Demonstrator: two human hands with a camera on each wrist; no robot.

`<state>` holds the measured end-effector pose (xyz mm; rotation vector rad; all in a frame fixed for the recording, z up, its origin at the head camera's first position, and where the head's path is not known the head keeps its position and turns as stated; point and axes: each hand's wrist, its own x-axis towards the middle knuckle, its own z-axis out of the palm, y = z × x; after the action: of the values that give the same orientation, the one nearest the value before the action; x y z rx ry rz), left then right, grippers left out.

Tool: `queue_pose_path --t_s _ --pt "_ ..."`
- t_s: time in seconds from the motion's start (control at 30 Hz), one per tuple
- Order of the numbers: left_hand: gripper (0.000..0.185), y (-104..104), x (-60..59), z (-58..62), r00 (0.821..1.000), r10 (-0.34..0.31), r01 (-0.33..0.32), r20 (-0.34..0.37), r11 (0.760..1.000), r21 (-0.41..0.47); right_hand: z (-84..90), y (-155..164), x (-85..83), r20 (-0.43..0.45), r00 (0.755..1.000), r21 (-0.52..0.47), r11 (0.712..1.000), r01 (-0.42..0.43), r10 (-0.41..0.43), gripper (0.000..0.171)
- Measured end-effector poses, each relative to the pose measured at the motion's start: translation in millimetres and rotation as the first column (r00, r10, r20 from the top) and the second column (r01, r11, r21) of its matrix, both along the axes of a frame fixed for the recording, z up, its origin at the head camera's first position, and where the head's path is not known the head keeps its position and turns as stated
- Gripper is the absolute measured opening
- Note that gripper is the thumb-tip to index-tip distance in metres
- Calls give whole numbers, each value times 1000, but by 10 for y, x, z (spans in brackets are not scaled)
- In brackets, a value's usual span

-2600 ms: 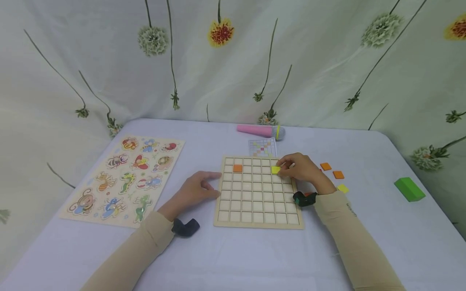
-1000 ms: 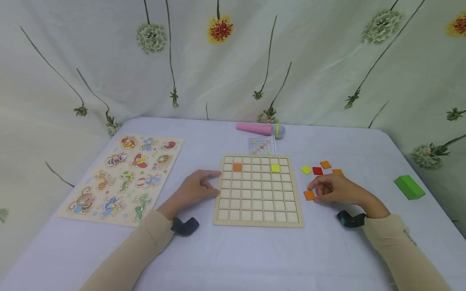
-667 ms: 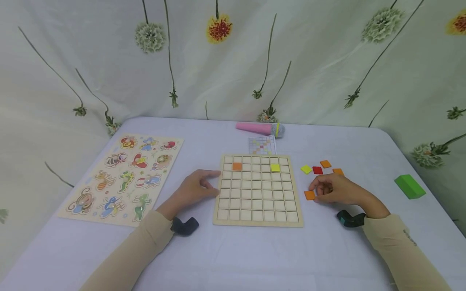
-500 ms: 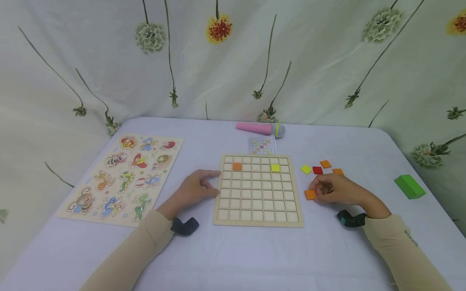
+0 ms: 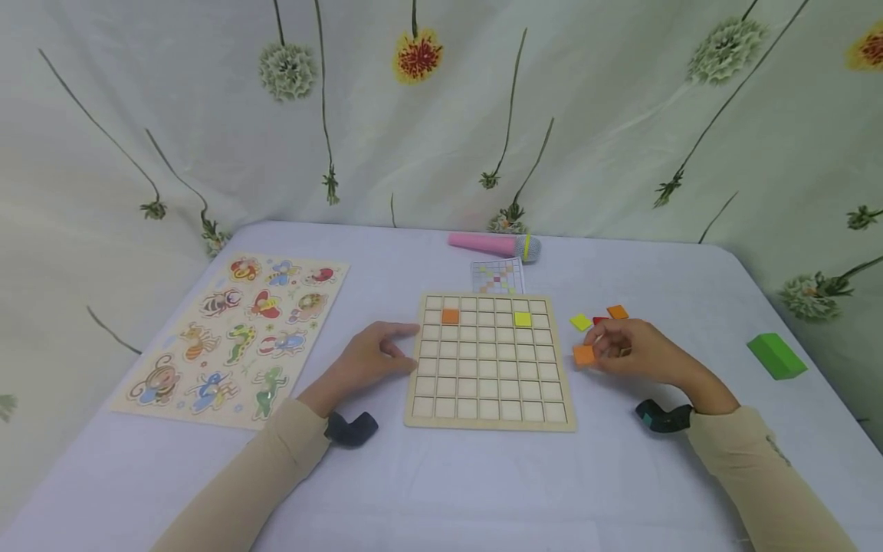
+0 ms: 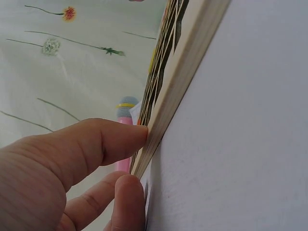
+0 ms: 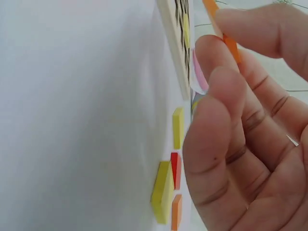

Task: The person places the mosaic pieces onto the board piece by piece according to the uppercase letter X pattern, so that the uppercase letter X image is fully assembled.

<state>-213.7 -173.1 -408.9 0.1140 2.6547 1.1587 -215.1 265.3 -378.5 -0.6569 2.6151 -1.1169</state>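
The right hand [image 5: 633,353] pinches an orange tile [image 5: 583,356] between thumb and fingers by one side, above the surface [image 5: 483,491] and just right of the grid board [image 5: 490,425]. With so small a grip, the tile could twist or slip, or catch a cell divider if lowered askew. The lower fingers might nudge the red tile [image 5: 600,320] close by. The left hand [image 5: 366,358], thumb and forefinger spread, only touches the board's left edge, so a firm push from the right could probably shift it.
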Motion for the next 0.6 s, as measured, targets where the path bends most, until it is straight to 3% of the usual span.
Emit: queue_pose_path --t_s 0.23,0.43,0.6 --pt "66 -4 -10 -15 1000 -5 5 -2 1000 5 33 -99 -51 4 1000 -44 999 -14 14 25" --pt "66 -5 -14 -26 1000 -5 5 3 1000 12 78 -225 -96 68 996 -12 998 59 -58 29" --pt "66 -14 -14 -22 1000 -2 3 -3 1000 11 93 -344 -143 127 988 -42 994 98 -92 31"
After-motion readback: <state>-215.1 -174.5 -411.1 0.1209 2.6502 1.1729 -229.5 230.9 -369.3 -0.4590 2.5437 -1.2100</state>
